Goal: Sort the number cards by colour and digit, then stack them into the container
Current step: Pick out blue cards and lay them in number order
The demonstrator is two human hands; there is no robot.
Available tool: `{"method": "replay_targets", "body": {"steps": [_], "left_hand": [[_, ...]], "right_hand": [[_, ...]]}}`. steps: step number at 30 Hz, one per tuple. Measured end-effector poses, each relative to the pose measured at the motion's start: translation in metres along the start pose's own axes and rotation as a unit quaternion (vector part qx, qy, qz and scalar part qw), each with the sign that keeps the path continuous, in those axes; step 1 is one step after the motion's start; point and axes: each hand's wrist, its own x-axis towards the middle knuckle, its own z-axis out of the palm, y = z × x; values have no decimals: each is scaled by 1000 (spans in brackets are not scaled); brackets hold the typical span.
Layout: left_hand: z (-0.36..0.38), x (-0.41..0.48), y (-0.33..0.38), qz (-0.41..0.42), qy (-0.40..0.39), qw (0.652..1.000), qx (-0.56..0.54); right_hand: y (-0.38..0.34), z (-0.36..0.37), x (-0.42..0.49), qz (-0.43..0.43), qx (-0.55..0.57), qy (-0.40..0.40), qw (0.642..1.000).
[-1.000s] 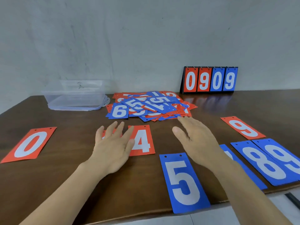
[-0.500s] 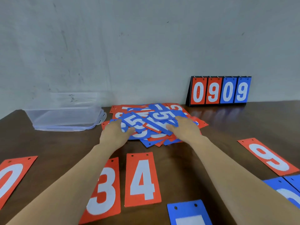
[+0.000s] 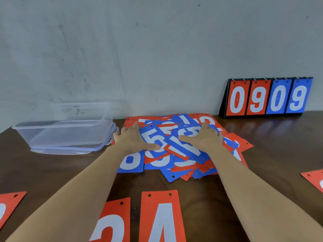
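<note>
A loose pile of red and blue number cards (image 3: pixel 176 154) lies at the table's middle back. My left hand (image 3: pixel 132 138) rests flat on the pile's left side, fingers spread, thumb on a blue 5. My right hand (image 3: pixel 204 138) lies flat on the pile's right side, thumb on a blue card. Neither hand grips a card. A clear plastic container (image 3: pixel 66 130) stands to the left of the pile, nothing visible inside. Sorted red cards lie near me: a 4 (image 3: pixel 162 219), a 3 (image 3: pixel 113 224) partly under my left forearm, and a red corner (image 3: pixel 8 205) at far left.
A black flip scoreboard (image 3: pixel 267 97) reading 0909 stands at the back right against the grey wall. Another red card (image 3: pixel 314 180) shows at the right edge. The brown wooden table (image 3: pixel 272 154) is bare between the pile and that card.
Both hands have reached forward from near the sorted cards onto the pile and now lie flat on it. The view has shifted forward, so the near cards slid down the frame.
</note>
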Motion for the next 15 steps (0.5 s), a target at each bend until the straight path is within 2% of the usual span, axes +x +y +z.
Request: {"method": "replay_targets", "body": {"steps": [4,8,11,13,15], "left_hand": [[0,4,0,-1,39,998,39],[3,7,-9,-10,43,998,-39],[3,7,-10,-10,39,995,-93],[3,8,-9,-19,37,993,-113],[3,10,-8,-39,36,991,-120]], "right_hand": [[2,-6,-5,-21,-3,-5,1000],[3,-9,-16,-81,-28,-17,996],[5,-11,-22,-113,-6,-28,993],[6,-14,-25,-113,20,-49,992],[7,-16,-26,-92,56,-25,994]]}}
